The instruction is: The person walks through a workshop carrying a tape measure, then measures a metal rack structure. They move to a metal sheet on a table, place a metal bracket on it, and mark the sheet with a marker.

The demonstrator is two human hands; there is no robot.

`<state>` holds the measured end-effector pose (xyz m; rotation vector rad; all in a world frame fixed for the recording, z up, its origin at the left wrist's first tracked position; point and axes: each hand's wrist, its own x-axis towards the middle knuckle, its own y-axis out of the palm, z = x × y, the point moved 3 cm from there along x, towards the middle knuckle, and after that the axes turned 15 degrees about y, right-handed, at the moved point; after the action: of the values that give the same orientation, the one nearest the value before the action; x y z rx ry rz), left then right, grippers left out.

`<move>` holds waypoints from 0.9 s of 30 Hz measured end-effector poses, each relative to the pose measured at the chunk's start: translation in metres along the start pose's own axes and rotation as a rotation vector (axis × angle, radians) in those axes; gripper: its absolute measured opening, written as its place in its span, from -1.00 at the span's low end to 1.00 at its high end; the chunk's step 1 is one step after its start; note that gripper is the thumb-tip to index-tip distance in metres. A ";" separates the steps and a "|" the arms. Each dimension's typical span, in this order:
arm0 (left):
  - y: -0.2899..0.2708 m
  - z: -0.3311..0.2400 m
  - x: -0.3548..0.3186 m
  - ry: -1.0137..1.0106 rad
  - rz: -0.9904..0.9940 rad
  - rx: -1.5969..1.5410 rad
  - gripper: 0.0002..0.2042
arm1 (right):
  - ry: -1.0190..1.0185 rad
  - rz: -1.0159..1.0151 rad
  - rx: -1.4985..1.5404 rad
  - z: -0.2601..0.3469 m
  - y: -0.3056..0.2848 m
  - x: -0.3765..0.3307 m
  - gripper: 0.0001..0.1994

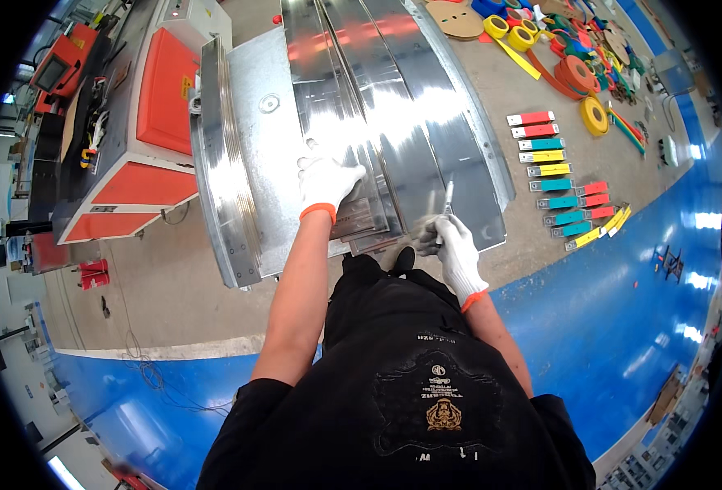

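Note:
My left hand [328,181], in a white glove with an orange cuff, rests on the near end of long shiny metal strips [359,219]. Its fingers are spread over the metal. To the right, my right hand [456,251] in a matching glove is closed round a slim, pale, stick-like tool [448,194] that points away from me. Blur hides the tool's exact kind and part of the fingers. Below the hands lie broad polished metal sheets [463,155] in long strips side by side, on a grey metal table [256,155].
A bundle of thin metal strips [229,163] lies along the table's left edge. An orange and white machine [165,98] stands at left. Several coloured bars [547,157] lie in rows on the right floor, with tape rolls [573,75] beyond them.

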<state>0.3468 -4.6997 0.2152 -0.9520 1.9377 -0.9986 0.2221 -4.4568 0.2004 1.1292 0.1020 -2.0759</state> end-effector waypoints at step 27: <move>0.056 0.110 -0.113 0.371 -0.159 -0.552 -0.37 | -0.052 -0.013 -0.619 -0.011 0.082 0.018 -0.69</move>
<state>0.4759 -4.6143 0.1513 -1.3102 2.5587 -0.7731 0.2769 -4.5210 0.2021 0.6906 0.6766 -1.8816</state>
